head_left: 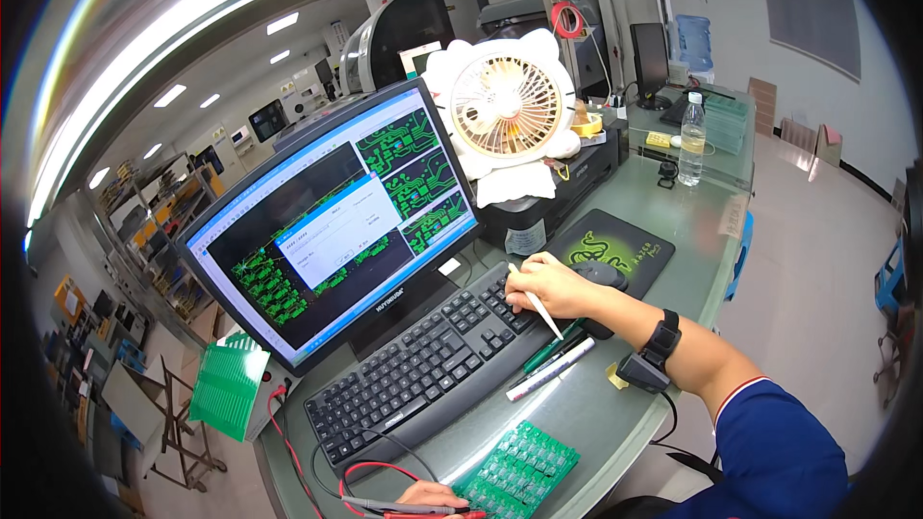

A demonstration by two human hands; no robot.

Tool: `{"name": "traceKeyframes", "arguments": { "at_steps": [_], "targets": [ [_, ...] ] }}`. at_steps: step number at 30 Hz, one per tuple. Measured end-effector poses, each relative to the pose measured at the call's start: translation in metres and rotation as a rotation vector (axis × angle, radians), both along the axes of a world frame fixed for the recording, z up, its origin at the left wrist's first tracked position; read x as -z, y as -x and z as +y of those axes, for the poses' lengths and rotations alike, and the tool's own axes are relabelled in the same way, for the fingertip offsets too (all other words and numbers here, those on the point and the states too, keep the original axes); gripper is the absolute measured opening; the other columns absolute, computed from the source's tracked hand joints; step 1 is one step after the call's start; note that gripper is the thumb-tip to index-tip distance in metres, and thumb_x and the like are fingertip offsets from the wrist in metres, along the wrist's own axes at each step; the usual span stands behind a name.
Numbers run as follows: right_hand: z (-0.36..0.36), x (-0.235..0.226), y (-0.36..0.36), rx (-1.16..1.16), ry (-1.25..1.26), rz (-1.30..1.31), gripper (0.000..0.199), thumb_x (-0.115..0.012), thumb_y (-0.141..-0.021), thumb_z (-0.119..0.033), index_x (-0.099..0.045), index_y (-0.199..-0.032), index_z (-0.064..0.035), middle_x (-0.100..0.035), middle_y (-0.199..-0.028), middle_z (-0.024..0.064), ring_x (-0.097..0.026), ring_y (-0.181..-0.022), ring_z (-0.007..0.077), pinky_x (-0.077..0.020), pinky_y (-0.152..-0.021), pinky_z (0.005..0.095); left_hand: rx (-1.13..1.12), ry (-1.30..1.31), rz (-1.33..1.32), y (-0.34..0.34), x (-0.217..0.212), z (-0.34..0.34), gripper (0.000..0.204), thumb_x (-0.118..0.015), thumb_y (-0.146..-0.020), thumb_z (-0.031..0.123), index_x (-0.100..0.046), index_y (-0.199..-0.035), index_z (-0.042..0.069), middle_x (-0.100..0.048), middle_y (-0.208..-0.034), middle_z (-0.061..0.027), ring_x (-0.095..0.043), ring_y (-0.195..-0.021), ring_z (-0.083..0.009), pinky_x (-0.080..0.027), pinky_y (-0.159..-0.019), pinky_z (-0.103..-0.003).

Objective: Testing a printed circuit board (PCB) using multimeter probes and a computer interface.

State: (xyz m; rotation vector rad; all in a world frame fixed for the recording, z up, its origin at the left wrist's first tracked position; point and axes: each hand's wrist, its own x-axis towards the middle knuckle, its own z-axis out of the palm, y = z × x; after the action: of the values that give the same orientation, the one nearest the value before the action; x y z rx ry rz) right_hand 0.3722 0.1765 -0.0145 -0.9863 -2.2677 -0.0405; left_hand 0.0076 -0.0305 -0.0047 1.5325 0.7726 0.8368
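Note:
My right hand point(550, 286) is over the number pad at the right end of a black keyboard point(413, 365). A slim white pointed stick point(540, 308) is gripped in it, slanting down toward the desk. At the lower edge, my left hand point(431, 494) is partly cut off, its fingers closed around a grey and a red test probe point(399, 507). Its fingertips reach the edge of a green circuit board panel point(524, 469) lying on the desk. A monitor point(327, 221) behind the keyboard shows green board images and a dialog window.
A black mouse point(601, 275) sits on a dark mouse pad point(615, 248). A white marker point(550, 369) and a green pen point(553, 354) lie before the keyboard. Farther back are a white fan point(510, 106) and a water bottle point(691, 139). Red and black leads point(288, 437) cross the desk's left side.

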Motion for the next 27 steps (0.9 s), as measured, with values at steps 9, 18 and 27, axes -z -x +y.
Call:
{"name": "traceKeyframes", "arguments": {
  "at_steps": [9, 18, 27],
  "targets": [
    [0.01, -0.001, 0.001, 0.129, 0.094, 0.196, 0.02, -0.056, -0.092, -0.027, -0.054, -0.101, -0.01, -0.064, -0.089, 0.0077, -0.06, -0.095, 0.0238, -0.0334, -0.099, 0.0406, -0.019, -0.071, 0.04, -0.001, 0.001, -0.001, 0.015, -0.063, -0.083, -0.003, -0.064, -0.098, -0.003, -0.055, -0.103, -0.0088, -0.059, -0.095, -0.0178, -0.051, -0.079, -0.029],
    [0.005, -0.01, -0.015, 0.039, 0.258, -0.044, 0.016, -0.054, -0.092, -0.027, -0.057, -0.092, -0.0122, -0.067, -0.078, -0.0025, -0.06, -0.084, 0.0203, -0.0336, -0.093, 0.0366, -0.058, -0.037, 0.067, -0.005, -0.01, 0.002, 0.013, -0.069, -0.079, 0.005, -0.067, -0.092, 0.002, -0.063, -0.1, -0.0083, -0.055, -0.097, -0.0232, -0.044, -0.084, -0.037],
    [0.01, -0.003, -0.01, 0.121, 0.133, 0.173, 0.021, -0.06, -0.089, -0.023, -0.055, -0.103, -0.0078, -0.066, -0.089, 0.0064, -0.061, -0.097, 0.0261, -0.0343, -0.097, 0.0425, -0.041, -0.015, 0.052, -0.005, -0.01, 0.003, 0.013, -0.067, -0.08, 0.0, -0.066, -0.094, 0.0, -0.06, -0.101, -0.0096, -0.056, -0.097, -0.021, -0.049, -0.081, -0.034]
  ]
}}
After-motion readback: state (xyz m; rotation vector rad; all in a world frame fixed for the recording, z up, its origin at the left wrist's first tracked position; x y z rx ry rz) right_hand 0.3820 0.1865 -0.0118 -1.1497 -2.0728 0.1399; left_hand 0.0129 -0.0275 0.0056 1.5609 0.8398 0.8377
